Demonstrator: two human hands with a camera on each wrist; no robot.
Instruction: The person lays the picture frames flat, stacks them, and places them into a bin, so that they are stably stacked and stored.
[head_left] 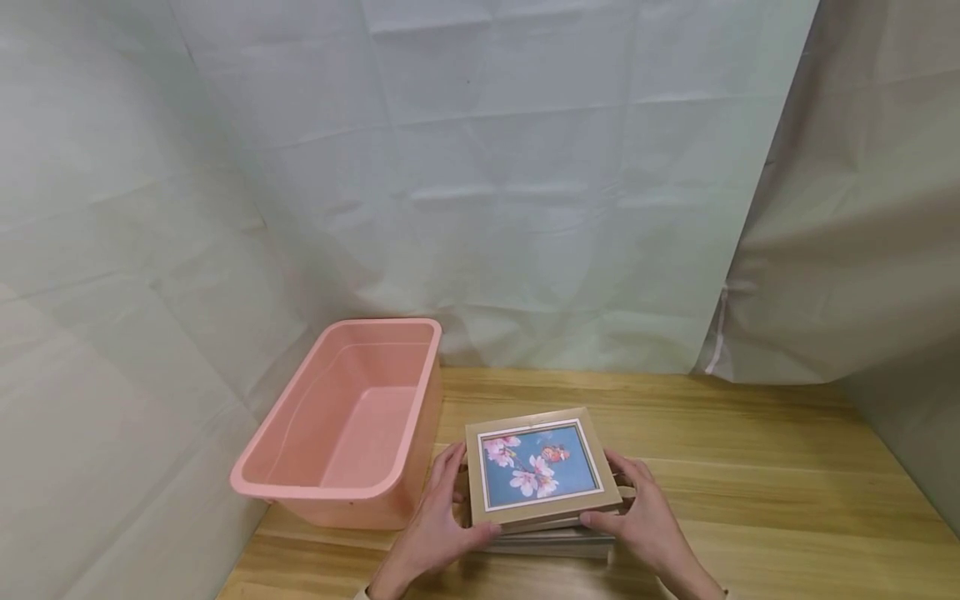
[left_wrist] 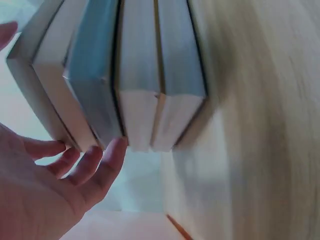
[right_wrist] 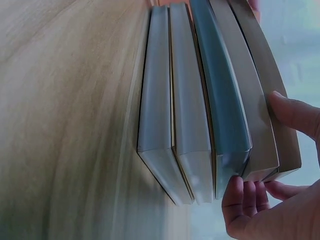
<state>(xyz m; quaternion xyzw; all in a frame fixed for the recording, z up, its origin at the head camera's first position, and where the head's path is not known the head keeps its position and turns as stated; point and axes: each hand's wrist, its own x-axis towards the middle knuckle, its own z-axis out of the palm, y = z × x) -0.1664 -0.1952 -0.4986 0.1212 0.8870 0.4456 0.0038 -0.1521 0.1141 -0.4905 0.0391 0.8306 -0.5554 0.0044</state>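
Note:
Several picture frames lie flat in a stack on the wooden table in the head view. On top, a tan picture frame [head_left: 608,497] surrounds a picture [head_left: 536,468] of pink blossoms and a butterfly on blue. My left hand [head_left: 438,525] holds the stack's left side, thumb at the near edge and fingers along the side. Opposite it, my right hand [head_left: 643,515] grips the right side in the same way. A blue-grey picture frame [left_wrist: 95,75] sits mid-stack, with pale picture frames [right_wrist: 192,110] beneath it. In both wrist views the fingers touch the upper part of the stack.
Left of the stack stands a deep pink plastic basin [head_left: 408,433], with nothing seen inside. The wooden table [head_left: 750,467] extends to the right. Pale sheets [head_left: 487,208] hang behind and on the left, and a darker curtain [head_left: 847,250] hangs at the right.

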